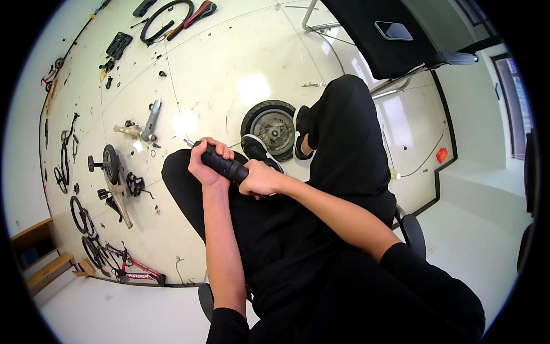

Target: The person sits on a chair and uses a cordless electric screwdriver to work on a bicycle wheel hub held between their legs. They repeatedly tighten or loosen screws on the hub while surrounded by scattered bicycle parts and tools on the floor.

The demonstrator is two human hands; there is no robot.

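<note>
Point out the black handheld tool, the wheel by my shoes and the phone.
Black handheld tool (221,164): head view, middle of its body.
Wheel (274,132): head view, around its hub.
Phone (393,31): head view, middle of its upward face.

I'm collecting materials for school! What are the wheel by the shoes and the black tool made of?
Wheel: the tire looks like dull black rubber; the grey middle glints, so probably metal. Black tool: the body seems matte plastic, maybe rubbery, hardly shiny; the thin silvery tip looks like metal.
</note>
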